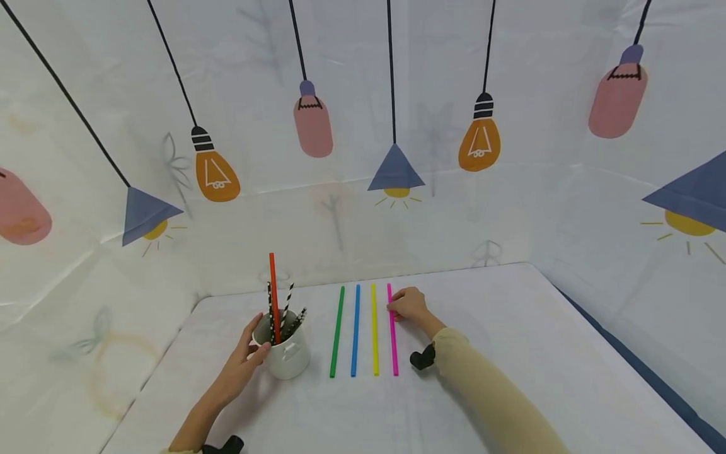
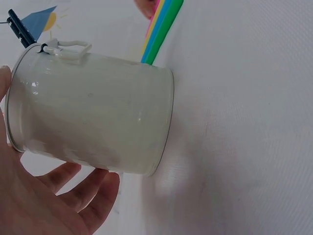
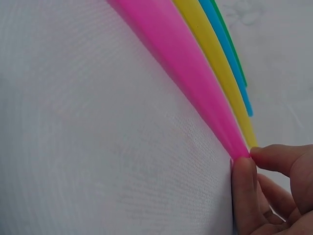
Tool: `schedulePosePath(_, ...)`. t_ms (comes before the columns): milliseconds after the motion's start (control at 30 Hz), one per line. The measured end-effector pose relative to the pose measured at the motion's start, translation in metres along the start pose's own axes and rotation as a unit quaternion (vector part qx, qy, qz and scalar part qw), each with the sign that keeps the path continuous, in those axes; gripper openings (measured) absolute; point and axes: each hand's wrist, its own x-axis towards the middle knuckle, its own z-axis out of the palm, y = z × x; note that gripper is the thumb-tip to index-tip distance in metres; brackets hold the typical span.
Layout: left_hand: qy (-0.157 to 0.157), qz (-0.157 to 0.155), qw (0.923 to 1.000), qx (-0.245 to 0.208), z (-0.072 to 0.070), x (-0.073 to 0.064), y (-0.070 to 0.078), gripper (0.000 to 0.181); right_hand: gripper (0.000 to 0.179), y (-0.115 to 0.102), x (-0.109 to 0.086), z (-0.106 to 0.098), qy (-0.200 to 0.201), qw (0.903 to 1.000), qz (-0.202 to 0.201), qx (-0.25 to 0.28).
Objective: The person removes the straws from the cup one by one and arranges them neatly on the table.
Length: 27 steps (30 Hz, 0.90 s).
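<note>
Pink straw (image 1: 394,343), pinched near far end, right hand (image 1: 411,304)

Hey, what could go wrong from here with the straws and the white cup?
The right hand pinches the pink straw beside the yellow straw, so a sideways slip could nudge both askew. The red straw rises well out of the white cup, so a bump might knock it loose. The left hand grips the white cup near its rim, so a sudden pull might tip it.
</note>
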Motion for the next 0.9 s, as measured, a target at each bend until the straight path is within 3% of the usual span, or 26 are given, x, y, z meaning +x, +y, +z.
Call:
schedulePosePath(200,-0.002,-0.002,0.9999,-0.01,0.0004,-0.0008,-0.001,0.063,0.025,-0.0027,-0.0037,-0.0015,-0.008,0.9999,0.001,0.01)
schedulePosePath(900,0.008,-0.008,0.9998,0.016,0.0017,-0.0011,0.0013,0.066,0.026,-0.0001,-0.0008,-0.0008,-0.003,0.9999,0.009,0.012)
